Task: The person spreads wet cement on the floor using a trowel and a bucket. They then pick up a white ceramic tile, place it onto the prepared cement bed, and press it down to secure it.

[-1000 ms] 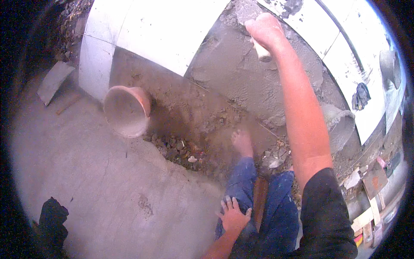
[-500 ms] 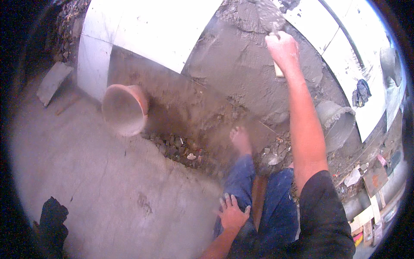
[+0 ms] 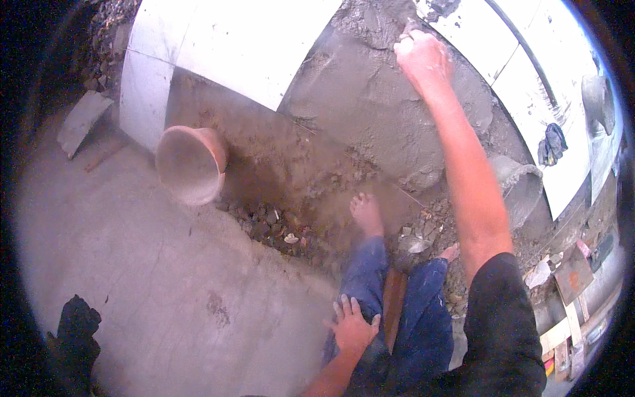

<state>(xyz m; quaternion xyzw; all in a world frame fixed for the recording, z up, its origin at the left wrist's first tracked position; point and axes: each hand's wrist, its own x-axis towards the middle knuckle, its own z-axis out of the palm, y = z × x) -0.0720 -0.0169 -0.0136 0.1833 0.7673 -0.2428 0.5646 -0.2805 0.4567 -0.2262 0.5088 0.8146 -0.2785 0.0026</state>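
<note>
**Mia:** Where was the right hand (image 3: 423,58)?

**Tom:** It was stretched far out, with the arm almost straight. The hand was curled into a fist and pressed against the wet grey cement (image 3: 370,99) on the wall. I could not tell if the fist held a tool. Something might have been inside it, but the fingers hid it.

**Mia:** So where was the cement from the hand?

**Tom:** Right under it and all around it. The grey patch spread down and to the left of the fist. The white tiles (image 3: 245,40) were further to the left of the hand, and more white tiles (image 3: 529,73) sat just to its right.

**Mia:** And the left hand (image 3: 352,325)?

**Tom:** It was down low, close to the body. It lay flat on the blue trouser leg (image 3: 360,284), fingers spread apart, holding nothing.

**Mia:** What else was around?

**Tom:** An orange bucket (image 3: 190,162) lay tipped on its side, well to the left of the fist and lower down. A grey pan (image 3: 522,188) stood below the fist, just beside the arm. A bare foot (image 3: 366,213) stood in the dirt and little stones (image 3: 278,228). A dark rag (image 3: 551,142) hung on the tiles to the right. Nothing stood between the fist and the wall.
</note>
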